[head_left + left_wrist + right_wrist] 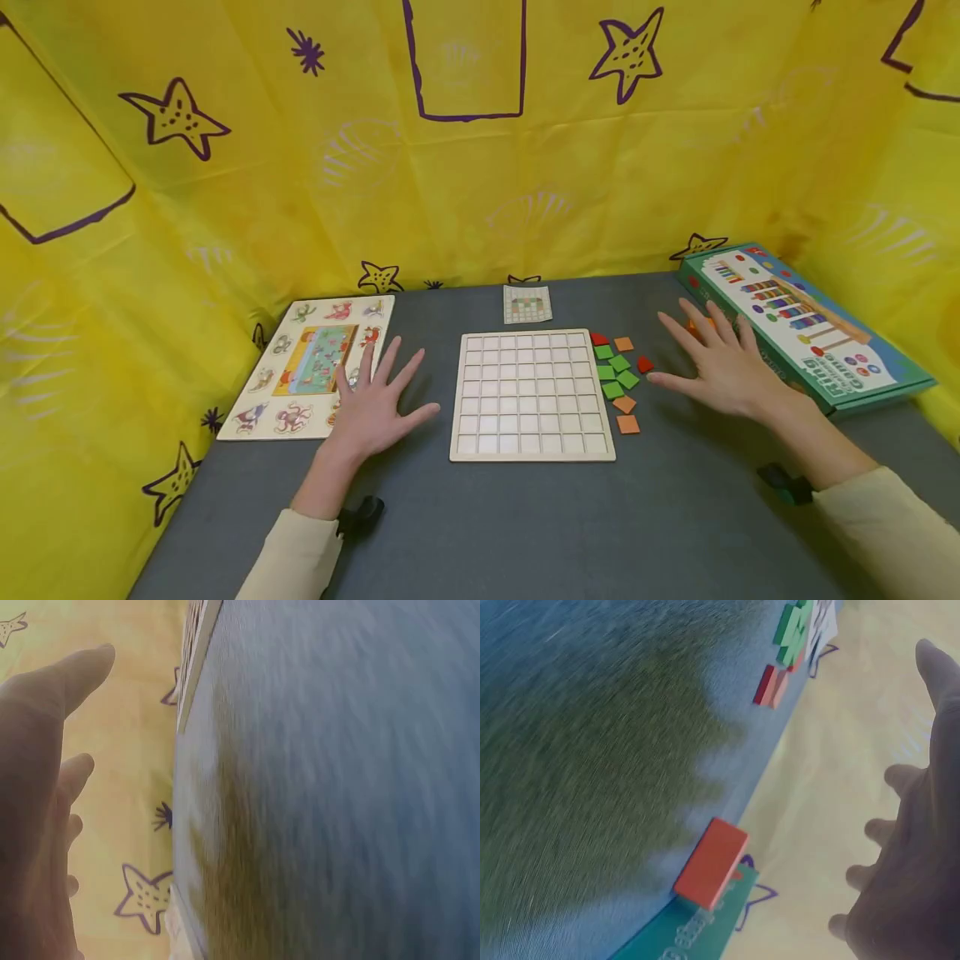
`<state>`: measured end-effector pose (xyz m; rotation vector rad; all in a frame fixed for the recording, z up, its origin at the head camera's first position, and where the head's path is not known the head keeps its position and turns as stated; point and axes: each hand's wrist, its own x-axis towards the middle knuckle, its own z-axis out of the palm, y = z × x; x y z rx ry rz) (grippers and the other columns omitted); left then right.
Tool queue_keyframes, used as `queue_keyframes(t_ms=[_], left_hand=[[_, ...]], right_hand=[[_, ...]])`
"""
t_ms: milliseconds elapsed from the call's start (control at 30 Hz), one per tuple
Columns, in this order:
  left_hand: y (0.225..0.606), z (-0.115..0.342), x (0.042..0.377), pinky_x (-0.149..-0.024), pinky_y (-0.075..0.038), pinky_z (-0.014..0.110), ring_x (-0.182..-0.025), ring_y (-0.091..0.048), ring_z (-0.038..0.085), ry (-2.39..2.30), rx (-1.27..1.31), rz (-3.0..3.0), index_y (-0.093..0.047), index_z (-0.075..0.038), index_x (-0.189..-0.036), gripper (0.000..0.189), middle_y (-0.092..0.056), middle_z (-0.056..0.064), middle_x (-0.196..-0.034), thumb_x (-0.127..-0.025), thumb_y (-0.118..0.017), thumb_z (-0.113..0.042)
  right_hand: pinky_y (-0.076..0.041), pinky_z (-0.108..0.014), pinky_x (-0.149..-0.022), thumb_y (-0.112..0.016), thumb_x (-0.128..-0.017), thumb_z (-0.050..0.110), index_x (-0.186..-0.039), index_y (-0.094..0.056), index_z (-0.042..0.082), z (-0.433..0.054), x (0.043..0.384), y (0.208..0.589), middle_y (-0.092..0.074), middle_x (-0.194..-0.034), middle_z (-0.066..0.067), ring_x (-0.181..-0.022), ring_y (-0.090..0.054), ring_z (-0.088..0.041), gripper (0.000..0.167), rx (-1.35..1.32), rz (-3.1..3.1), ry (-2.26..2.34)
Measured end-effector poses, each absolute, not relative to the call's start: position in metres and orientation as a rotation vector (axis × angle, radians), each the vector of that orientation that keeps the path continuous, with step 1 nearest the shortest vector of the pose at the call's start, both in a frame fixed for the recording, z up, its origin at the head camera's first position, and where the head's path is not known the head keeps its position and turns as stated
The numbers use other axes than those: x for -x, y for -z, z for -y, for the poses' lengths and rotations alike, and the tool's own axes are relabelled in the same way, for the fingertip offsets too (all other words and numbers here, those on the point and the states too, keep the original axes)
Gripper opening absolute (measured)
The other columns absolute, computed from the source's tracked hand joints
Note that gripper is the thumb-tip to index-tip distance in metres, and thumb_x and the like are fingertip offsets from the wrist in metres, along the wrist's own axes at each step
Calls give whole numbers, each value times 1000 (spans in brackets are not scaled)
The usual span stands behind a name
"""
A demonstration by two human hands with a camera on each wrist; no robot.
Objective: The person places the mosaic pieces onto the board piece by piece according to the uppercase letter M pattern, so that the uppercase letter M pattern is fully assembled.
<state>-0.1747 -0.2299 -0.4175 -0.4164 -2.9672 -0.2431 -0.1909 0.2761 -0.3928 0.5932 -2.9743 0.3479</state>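
My left hand [372, 412] hovers with spread fingers over the right edge of an animal picture board [258, 379], holding nothing. On the other side, my right hand [723, 367] is also spread and bare, above the table between the colored tiles and a green box. Between the hands lies a pale wooden grid board [532, 396] with bare squares. Along its right edge lie green tiles [606, 372], orange tiles [628, 424] and red pieces [645, 364]. Part of an orange-red block [711, 864] shows by the box; the right hand covers some of it in the head view.
A small pattern card [527, 305] lies behind the grid board. The green game box [810, 325] stands at the right, its lid printed with colored rings. Yellow cloth [465, 208] with starfish drawings hangs along the back and sides of the dark table [517, 525].
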Motion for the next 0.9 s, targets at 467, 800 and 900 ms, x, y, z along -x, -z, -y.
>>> queue_keyframes(t_ms=[467,800,900], left_hand=[[425,192,188,-107,0,77,-152,7,38,473,477,2968,-24,-34,-162,91,-6,3,-169,-87,-60,-71],[435,190,197,-110,-5,74,-151,-4,43,645,637,2971,-25,-30,-163,93,-9,4,-169,-87,-67,-63],[438,191,198,-109,-6,75,-151,-7,44,674,707,2963,-28,-26,-162,93,-12,5,-169,-86,-71,-59]], right_hand=[[1,-77,-107,-61,-93,63,-164,-19,17,-250,216,401,-4,-166,-22,-147,0,-55,94,-610,3009,-462],[-14,-74,-108,-65,-95,52,-162,-25,14,-240,243,410,-15,-163,-25,-144,-14,-55,87,-730,2998,-620],[-18,-73,-109,-68,-95,49,-161,-28,12,-238,251,411,-20,-162,-25,-144,-17,-53,85,-757,3014,-664]])
